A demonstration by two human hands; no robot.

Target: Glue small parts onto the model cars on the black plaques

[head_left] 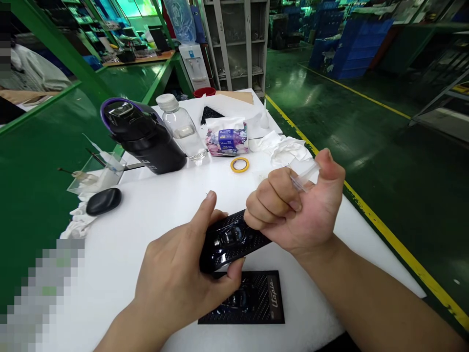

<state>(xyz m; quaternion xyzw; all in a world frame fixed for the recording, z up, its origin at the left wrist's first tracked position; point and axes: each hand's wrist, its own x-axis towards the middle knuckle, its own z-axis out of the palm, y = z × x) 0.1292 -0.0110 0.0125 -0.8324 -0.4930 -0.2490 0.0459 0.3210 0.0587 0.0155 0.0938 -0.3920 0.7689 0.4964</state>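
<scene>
Left hand (pixel 176 274) grips a glossy black plate (pixel 234 239), carbon-weave pattern with a car image at its middle. Thumb on the near edge, fingers round the far side, plate tilted and held clear of the counter (pixel 120 274). Right hand (pixel 293 208) curled, fingers folded toward the palm, knuckles at the plate's upper edge. Thumb presses against the side of the index finger, pinching a clear slim tube (pixel 303 177). Its end points away from the plate; contents too small to tell.

Second black plate (pixel 242 305) lies flat on the counter just below the held one, same weave, lettering at its right end. So far: one plate in hand, one lying flat, tube in the right hand and apart from both. No difference in finish between the plates can be made out from this view.

Farther up the counter: black insulated bottle (pixel 142 137) with purple rim, clear water bottle (pixel 181 129), floral tissue packet (pixel 227 138), yellow tape roll (pixel 240 165), crumpled white tissue (pixel 286 149). To the left: clear acrylic holder (pixel 95 175) with thin brushes, black oval object (pixel 103 201), bunched white cloth (pixel 78 220)
</scene>
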